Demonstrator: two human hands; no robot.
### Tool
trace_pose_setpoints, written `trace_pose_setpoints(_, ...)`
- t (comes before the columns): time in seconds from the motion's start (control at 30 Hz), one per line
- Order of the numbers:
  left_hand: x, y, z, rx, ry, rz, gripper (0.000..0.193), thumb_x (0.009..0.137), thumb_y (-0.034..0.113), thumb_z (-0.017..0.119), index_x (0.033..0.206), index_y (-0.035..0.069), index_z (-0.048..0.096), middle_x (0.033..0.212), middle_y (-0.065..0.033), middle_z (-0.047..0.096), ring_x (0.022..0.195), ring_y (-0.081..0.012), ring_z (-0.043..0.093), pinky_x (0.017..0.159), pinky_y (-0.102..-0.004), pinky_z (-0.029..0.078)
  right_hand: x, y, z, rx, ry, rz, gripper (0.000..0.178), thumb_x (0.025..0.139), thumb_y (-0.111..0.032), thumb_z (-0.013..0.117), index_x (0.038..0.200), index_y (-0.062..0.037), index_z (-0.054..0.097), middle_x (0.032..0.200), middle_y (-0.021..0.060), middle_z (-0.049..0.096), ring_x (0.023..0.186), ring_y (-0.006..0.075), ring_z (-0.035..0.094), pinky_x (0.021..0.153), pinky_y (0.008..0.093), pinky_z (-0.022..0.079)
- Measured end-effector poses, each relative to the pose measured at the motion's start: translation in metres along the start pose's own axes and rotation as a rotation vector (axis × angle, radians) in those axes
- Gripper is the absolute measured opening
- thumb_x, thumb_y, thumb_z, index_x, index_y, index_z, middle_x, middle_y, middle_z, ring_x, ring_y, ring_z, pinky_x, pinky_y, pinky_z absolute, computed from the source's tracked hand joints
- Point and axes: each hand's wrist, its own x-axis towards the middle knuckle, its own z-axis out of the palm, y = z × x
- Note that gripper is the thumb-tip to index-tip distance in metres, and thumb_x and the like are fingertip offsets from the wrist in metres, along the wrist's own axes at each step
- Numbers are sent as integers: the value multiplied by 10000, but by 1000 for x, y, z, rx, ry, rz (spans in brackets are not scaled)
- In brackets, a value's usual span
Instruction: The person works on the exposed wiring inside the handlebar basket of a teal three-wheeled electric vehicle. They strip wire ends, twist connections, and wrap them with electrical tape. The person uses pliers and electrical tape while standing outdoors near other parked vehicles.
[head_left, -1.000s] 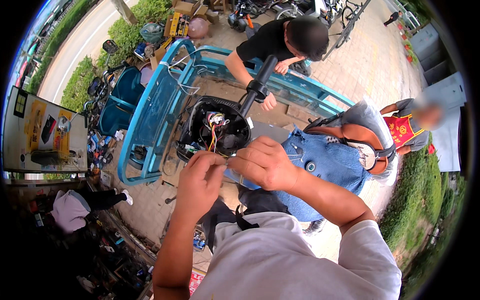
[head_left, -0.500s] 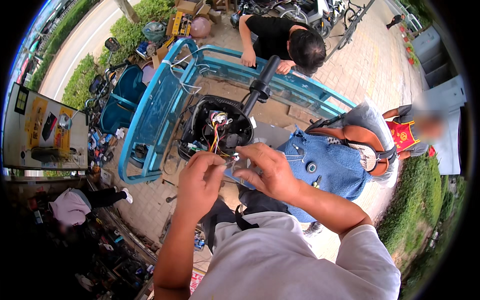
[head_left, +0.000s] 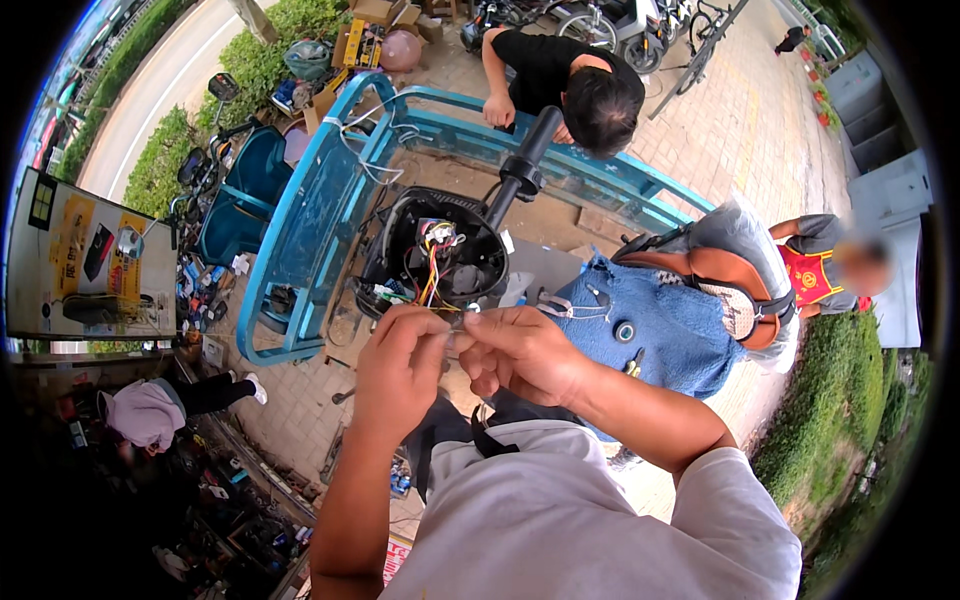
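Note:
In front of the open black headlight housing (head_left: 378, 265) my two hands meet, fingertips almost touching. My left hand (head_left: 403, 358) is closed in a pinch on thin wires that come out of the housing. My right hand (head_left: 528, 352) pinches at the same spot, its fingers curled; the small wire ends between the fingertips are mostly hidden. Inside the housing lies a bundle of red, yellow and white wires (head_left: 434, 262) with pale connectors. A black handlebar grip (head_left: 530, 160) sticks up behind it.
A blue metal cargo frame (head_left: 262, 290) surrounds the housing. To the right a blue cloth (head_left: 655, 335), with keys and a round part on it, covers part of a brown seat (head_left: 720, 270). A person in black (head_left: 545, 70) leans on the far rail; another stands at the right.
My right hand has come in to the left, its thumb and fingers closing at the wire ends beside my left fingertips. The person in black has shifted slightly.

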Motion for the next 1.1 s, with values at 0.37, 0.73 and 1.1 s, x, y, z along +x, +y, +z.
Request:
trace_pose_setpoints(0.37,6,1,-6,-90,-131,-140,97,837,-16,611,926,-18,574,927,-99,587,764,-188,619,666,-285,503,11,-11,-15,-1116,-4,-1000,142,811,-118,681,902,-14,650,783,56,618,643,180,579,548,292,427)
trace_pose_setpoints(0.73,-18,-17,5,-314,55,-135,76,922,-9,536,997,3,539,1024,-80,539,806,-103,572,707,-245,500,-9,39,-32,-419,368,-452,138,899,-114,633,947,15,634,783,56,591,647,122,544,578,256,449)
trace_pose_setpoints(1.1,-17,-7,12,-394,113,-102,67,932,-3,520,999,-8,526,1014,-102,544,776,-108,591,736,-243,492,44,119,-37,-595,493,-633,231,804,-121,716,979,4,632,966,106,617,957,243,572,841,347,444)
